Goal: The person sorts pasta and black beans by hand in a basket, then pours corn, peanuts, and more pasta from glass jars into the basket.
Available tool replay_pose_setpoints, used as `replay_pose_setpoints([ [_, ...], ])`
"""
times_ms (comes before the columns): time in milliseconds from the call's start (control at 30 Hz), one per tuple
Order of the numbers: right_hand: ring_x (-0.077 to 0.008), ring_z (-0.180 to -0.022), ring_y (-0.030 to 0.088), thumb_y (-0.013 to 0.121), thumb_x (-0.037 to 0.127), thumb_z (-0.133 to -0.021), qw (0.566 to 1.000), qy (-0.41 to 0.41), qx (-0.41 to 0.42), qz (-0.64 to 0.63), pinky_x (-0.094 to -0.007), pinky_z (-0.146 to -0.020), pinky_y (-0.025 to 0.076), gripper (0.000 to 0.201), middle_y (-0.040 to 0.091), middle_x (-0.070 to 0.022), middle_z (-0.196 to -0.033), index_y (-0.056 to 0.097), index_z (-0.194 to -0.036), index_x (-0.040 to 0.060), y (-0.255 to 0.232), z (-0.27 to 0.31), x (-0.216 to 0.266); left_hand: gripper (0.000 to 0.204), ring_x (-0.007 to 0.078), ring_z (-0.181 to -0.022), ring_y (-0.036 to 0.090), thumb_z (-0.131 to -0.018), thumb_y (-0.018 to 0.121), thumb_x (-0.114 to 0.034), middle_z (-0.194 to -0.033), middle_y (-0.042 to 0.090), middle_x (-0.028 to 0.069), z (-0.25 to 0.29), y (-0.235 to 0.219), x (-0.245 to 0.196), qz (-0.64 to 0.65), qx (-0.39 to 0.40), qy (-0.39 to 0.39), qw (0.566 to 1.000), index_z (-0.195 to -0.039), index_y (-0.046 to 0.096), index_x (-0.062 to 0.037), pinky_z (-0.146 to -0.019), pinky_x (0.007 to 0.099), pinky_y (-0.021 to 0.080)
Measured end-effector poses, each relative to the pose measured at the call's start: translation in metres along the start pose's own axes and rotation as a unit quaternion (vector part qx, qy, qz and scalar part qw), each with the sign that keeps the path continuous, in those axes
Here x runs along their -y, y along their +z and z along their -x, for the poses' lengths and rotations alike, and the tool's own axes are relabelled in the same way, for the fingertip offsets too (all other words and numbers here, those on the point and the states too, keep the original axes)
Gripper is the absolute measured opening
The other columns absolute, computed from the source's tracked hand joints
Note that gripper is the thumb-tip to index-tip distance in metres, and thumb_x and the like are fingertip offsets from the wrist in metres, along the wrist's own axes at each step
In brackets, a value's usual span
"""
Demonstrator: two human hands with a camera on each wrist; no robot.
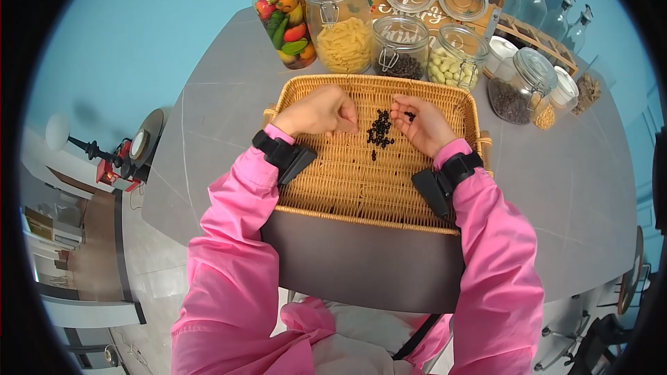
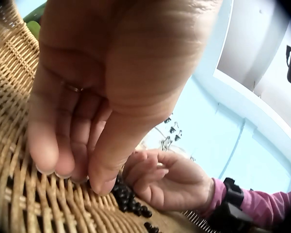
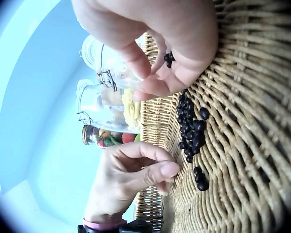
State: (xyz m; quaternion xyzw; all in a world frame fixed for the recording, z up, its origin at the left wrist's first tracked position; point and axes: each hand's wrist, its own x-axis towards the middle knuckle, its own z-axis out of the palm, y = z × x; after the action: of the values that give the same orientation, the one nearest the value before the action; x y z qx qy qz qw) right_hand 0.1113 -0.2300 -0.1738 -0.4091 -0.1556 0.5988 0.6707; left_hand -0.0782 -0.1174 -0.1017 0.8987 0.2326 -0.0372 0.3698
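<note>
A small pile of shiny black beans [image 1: 379, 130] lies on the woven wicker tray [image 1: 347, 198], with a few strays around it. My left hand [image 1: 321, 111] is left of the pile, its loosely bent fingers [image 2: 44, 153] pointing down right at the weave. In the left wrist view its thumb comes down at the edge of the beans. My right hand [image 1: 422, 123] is turned palm up on the other side, fingers curled around a few black beans [image 3: 169, 59]. Its thumb and a fingertip come close together in the right wrist view.
Behind the tray stand a jar of colourful vegetables [image 1: 285, 24], a pasta jar [image 1: 344, 35], an open jar of dark beans [image 1: 400, 55] and one of pale beans [image 1: 455, 62]. A tilted jar [image 1: 517, 90] and glass bottles [image 1: 535, 7] are at the right. The grey table [image 1: 208, 118] surrounds the tray.
</note>
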Motion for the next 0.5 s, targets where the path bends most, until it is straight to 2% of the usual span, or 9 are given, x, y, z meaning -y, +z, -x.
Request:
replay_pose_setpoints([
  [133, -0.0152, -0.073, 0.057, 0.061, 0.013, -0.085, 1.0, -0.001, 0.001, 0.003, -0.026, -0.066, 0.048, 0.012, 0.059, -0.0051, -0.081, 0.058, -0.091, 0.0034, 0.0006, 0.0009, -0.0004, 0.014, 0.0084, -0.056, 0.058, -0.075, 0.072, -0.007, -0.068, 0.065, 0.0052, 0.002, -0.0077, 0.013, 0.055, -0.041, 0.017, 0.998, -0.083, 0.066, 0.0029, -0.049, 0.0224, 0.048],
  [200, -0.0152, -0.073, 0.058, 0.061, 0.014, -0.085, 1.0, 0.0, 0.003, 0.004, -0.0259, -0.066, 0.047, 0.012, 0.059, -0.005, -0.081, 0.058, -0.091, 0.0036, 0.0004, 0.0009, -0.0004, 0.015, 0.0085, -0.055, 0.059, -0.074, 0.072, -0.005, -0.07, 0.065, 0.0055, 0.0044, -0.0058, 0.0109, 0.021, -0.014, 0.007, 1.0, -0.084, 0.066, 0.0034, -0.049, 0.0227, 0.049],
  [433, -0.0152, -0.073, 0.058, 0.061, 0.015, -0.085, 1.0, -0.005, -0.006, 0.011, -0.0262, -0.066, 0.047, 0.012, 0.059, -0.0051, -0.08, 0.058, -0.088, 0.0043, 0.0035, 0.0031, -0.0006, 0.013, 0.0112, -0.06, 0.062, -0.071, 0.074, -0.005, -0.068, 0.065, 0.0063, 0.0018, -0.0015, 0.0076, -0.062, -0.024, -0.016, 0.998, -0.081, 0.068, 0.0008, -0.051, 0.0247, 0.048],
  [500, -0.0154, -0.073, 0.058, 0.061, 0.015, -0.085, 1.0, -0.006, -0.01, 0.01, -0.0262, -0.066, 0.047, 0.012, 0.059, -0.0052, -0.079, 0.057, -0.087, 0.0043, 0.0038, 0.0029, -0.0002, 0.012, 0.0155, -0.061, 0.063, -0.068, 0.075, -0.007, -0.067, 0.066, 0.0081, 0.0004, 0.0002, 0.0119, -0.148, -0.065, 0.09, 0.983, -0.078, 0.069, -0.001, -0.056, 0.0286, 0.048],
])
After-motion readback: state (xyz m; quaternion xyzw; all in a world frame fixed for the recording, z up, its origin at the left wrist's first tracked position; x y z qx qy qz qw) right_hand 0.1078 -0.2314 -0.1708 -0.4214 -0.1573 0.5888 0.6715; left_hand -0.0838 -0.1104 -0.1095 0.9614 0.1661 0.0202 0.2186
